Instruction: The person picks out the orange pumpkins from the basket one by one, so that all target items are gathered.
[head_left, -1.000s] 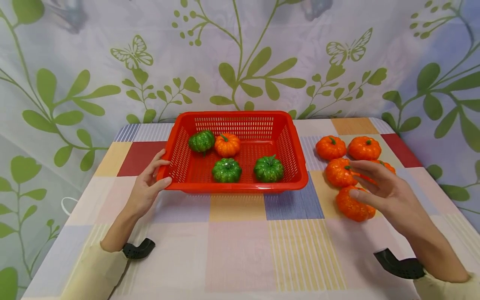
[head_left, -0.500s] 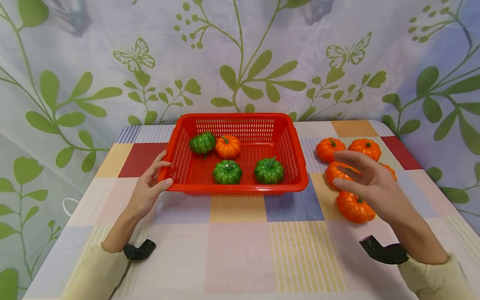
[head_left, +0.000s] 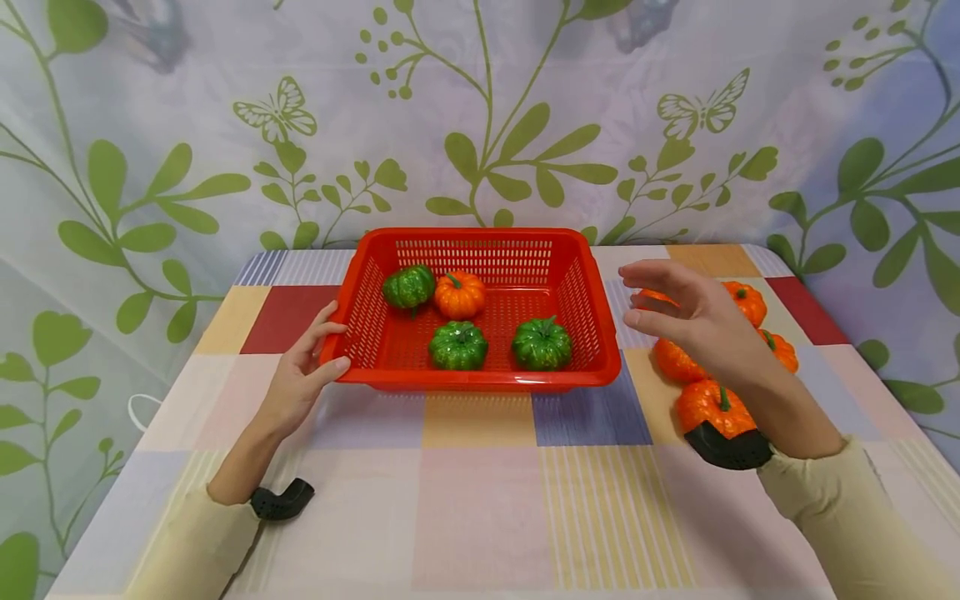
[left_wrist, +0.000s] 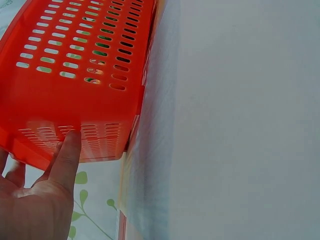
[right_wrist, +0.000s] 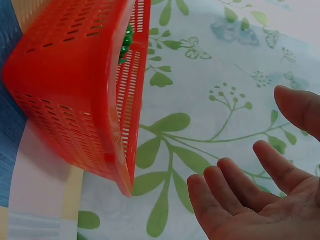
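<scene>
A red plastic basket (head_left: 480, 379) with slotted walls holds three green pumpkins, one at the back left (head_left: 408, 287), two nearer the front (head_left: 458, 346) (head_left: 542, 343), and an orange pumpkin (head_left: 460, 296). My left hand (head_left: 296, 392) holds the basket's front left corner, fingertips over the side rim and thumb against the front. From the left wrist, a finger of that hand (left_wrist: 62, 170) touches the slotted wall. Fingers apart and nothing in them, my right hand (head_left: 697, 321) hovers between the basket's right side and the loose orange pumpkins, partly hiding them.
Several orange pumpkins (head_left: 712, 408) lie in a cluster on the right of the table, under my right forearm. A patchwork cloth (head_left: 480, 517) covers the table. Behind stands a leaf-patterned curtain (head_left: 570, 75), close to the basket's back rim.
My right hand has moved left and away from me, from over the orange pumpkins toward the basket, still empty. My left hand and the basket's contents stay as they were.
</scene>
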